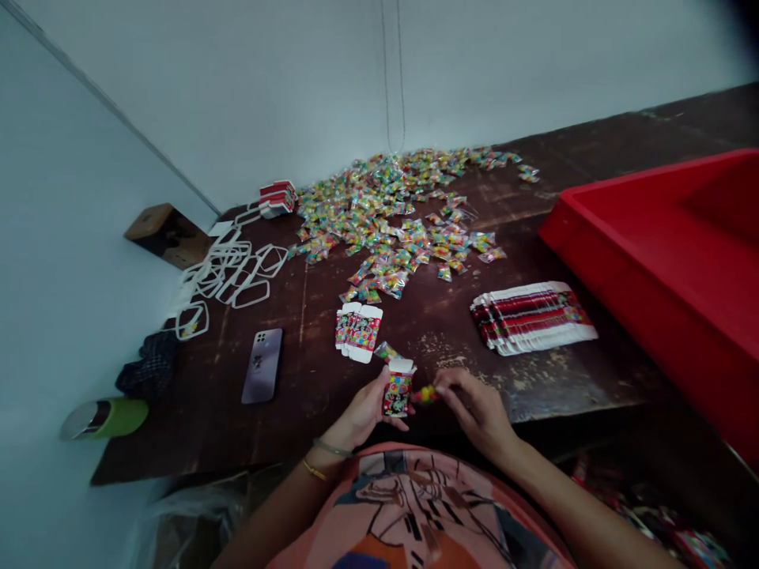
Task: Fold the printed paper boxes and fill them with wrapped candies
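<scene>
My left hand (363, 411) is closed around a small colourful printed box (398, 389) with its white top flap open, held upright at the near edge of the dark wooden table (308, 379). My right hand (474, 405) pinches a small multicoloured sweet packet (425, 393) right beside the box. A loose sweet packet (387, 351) lies just beyond the box. Two or three flat folded boxes (359, 330) lie a little farther off.
A large heap of sweet packets (396, 213) covers the table's far middle. A fanned stack of flat red box blanks (532, 318) lies right, beside a red tray (670, 261). A phone (262, 365), white cardboard cut-outs (234, 273), a green flask (105, 417) and a dark cloth (148, 365) lie left.
</scene>
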Demonstrator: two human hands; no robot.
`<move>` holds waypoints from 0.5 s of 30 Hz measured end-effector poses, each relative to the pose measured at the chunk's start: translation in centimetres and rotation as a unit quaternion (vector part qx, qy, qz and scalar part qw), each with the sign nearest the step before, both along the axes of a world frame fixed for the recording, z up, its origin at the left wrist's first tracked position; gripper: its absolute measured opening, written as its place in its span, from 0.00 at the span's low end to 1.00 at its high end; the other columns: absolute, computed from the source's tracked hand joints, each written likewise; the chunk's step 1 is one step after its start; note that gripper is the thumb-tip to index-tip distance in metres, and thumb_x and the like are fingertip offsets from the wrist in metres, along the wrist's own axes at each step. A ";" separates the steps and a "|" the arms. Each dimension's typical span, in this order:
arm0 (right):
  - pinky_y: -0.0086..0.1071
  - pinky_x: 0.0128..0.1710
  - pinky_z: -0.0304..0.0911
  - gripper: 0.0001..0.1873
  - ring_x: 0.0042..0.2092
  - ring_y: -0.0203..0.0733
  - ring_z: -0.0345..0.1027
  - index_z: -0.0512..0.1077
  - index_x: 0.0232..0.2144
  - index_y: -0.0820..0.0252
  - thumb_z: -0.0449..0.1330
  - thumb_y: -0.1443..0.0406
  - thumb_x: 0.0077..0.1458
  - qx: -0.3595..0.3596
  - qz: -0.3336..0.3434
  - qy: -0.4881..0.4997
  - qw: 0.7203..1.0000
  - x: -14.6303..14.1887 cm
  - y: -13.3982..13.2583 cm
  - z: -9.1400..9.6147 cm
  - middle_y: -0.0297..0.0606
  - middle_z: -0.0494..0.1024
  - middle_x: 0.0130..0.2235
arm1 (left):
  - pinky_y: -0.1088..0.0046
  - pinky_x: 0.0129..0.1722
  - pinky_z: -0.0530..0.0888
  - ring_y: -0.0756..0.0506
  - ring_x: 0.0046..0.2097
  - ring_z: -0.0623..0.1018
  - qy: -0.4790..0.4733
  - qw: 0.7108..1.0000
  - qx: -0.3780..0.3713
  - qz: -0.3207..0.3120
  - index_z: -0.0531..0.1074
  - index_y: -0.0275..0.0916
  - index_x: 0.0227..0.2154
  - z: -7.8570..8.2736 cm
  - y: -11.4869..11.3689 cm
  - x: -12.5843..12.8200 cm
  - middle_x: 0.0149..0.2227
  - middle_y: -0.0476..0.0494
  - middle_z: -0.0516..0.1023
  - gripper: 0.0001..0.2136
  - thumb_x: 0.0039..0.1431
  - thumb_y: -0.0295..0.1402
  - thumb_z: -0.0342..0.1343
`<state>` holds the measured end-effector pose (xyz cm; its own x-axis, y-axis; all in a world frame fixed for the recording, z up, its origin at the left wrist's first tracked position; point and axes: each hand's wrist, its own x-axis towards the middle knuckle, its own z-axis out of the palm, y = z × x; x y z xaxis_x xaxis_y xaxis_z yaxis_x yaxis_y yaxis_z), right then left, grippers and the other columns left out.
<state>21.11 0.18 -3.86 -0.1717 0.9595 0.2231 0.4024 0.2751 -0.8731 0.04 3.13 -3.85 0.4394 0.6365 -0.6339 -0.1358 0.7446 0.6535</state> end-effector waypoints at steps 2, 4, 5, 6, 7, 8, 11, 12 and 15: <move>0.30 0.38 0.64 0.07 0.37 0.39 0.69 0.67 0.35 0.57 0.51 0.63 0.63 0.003 -0.020 0.000 1.000 -0.7 1.7 1.1 0.39 0.75 0.35 | 0.70 0.24 0.77 0.43 0.34 0.78 -0.001 1.000 0.002 -0.017 0.71 0.31 0.45 0.2 -0.4 0.3 0.37 0.33 0.77 0.28 0.58 0.54 0.46; 0.30 0.37 0.63 0.07 0.36 0.39 0.68 0.68 0.35 0.58 0.51 0.64 0.63 0.039 -0.009 -0.029 0.999 -1.2 3.1 1.9 0.38 0.74 0.35 | 0.70 0.24 0.76 0.44 0.34 0.77 -0.005 0.999 0.009 -0.030 0.72 0.31 0.43 0.6 -0.7 0.6 0.36 0.34 0.77 0.29 0.58 0.55 0.44; 0.30 0.37 0.62 0.08 0.36 0.39 0.67 0.68 0.35 0.58 0.50 0.65 0.63 0.060 0.002 -0.048 0.997 -1.3 3.7 2.1 0.38 0.74 0.34 | 0.70 0.24 0.76 0.44 0.34 0.77 -0.003 0.999 0.015 -0.033 0.72 0.31 0.42 0.8 -0.9 0.7 0.35 0.35 0.77 0.30 0.58 0.56 0.44; 0.31 0.37 0.62 0.08 0.36 0.39 0.66 0.68 0.34 0.59 0.50 0.65 0.63 0.081 0.015 -0.068 0.994 -1.4 4.2 2.3 0.39 0.73 0.34 | 0.71 0.23 0.76 0.44 0.34 0.77 0.000 0.999 0.021 -0.034 0.73 0.30 0.41 1.0 -1.0 0.7 0.34 0.35 0.76 0.30 0.58 0.56 0.43; 0.31 0.37 0.61 0.09 0.37 0.40 0.65 0.69 0.34 0.59 0.49 0.65 0.63 0.099 0.025 -0.092 0.991 -1.3 4.5 2.4 0.39 0.73 0.34 | 0.72 0.23 0.76 0.44 0.33 0.77 0.005 0.999 0.028 -0.034 0.73 0.30 0.40 1.2 -1.1 0.7 0.33 0.35 0.76 0.31 0.58 0.56 0.42; 0.32 0.37 0.60 0.10 0.37 0.41 0.65 0.69 0.34 0.59 0.49 0.65 0.63 0.113 0.028 -0.117 0.986 -1.3 4.8 2.5 0.40 0.74 0.34 | 0.72 0.23 0.75 0.44 0.33 0.77 0.011 0.999 0.034 -0.034 0.73 0.29 0.40 1.4 -1.2 0.6 0.32 0.36 0.76 0.31 0.58 0.57 0.42; 0.36 0.41 0.58 0.11 0.38 0.43 0.63 0.70 0.33 0.59 0.49 0.65 0.63 0.142 0.027 -0.178 0.973 -1.2 4.8 2.6 0.41 0.76 0.36 | 0.72 0.22 0.75 0.44 0.34 0.77 0.024 0.998 0.047 -0.039 0.73 0.29 0.40 1.8 -1.4 0.2 0.34 0.35 0.76 0.31 0.58 0.57 0.43; 0.38 0.42 0.58 0.11 0.39 0.43 0.63 0.71 0.33 0.59 0.50 0.65 0.63 0.145 0.036 -0.183 0.972 -1.3 4.7 2.5 0.41 0.76 0.36 | 0.72 0.22 0.75 0.44 0.33 0.77 0.028 0.998 0.050 -0.039 0.72 0.29 0.40 1.8 -1.4 0.1 0.34 0.35 0.76 0.31 0.57 0.57 0.43; 0.43 0.50 0.56 0.11 0.48 0.46 0.63 0.74 0.36 0.57 0.52 0.63 0.62 0.115 0.077 -0.129 0.982 -1.9 3.7 2.2 0.41 0.74 0.45 | 0.73 0.22 0.74 0.44 0.33 0.77 0.036 0.998 0.054 -0.026 0.71 0.30 0.43 1.9 -1.3 -0.1 0.34 0.36 0.77 0.30 0.57 0.56 0.45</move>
<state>19.17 3.90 -1.65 -0.3909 0.8467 0.3611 0.5395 0.5286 -0.6554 -0.08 1.83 -1.96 0.4288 0.6809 -0.5938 -0.0480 0.6735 0.7376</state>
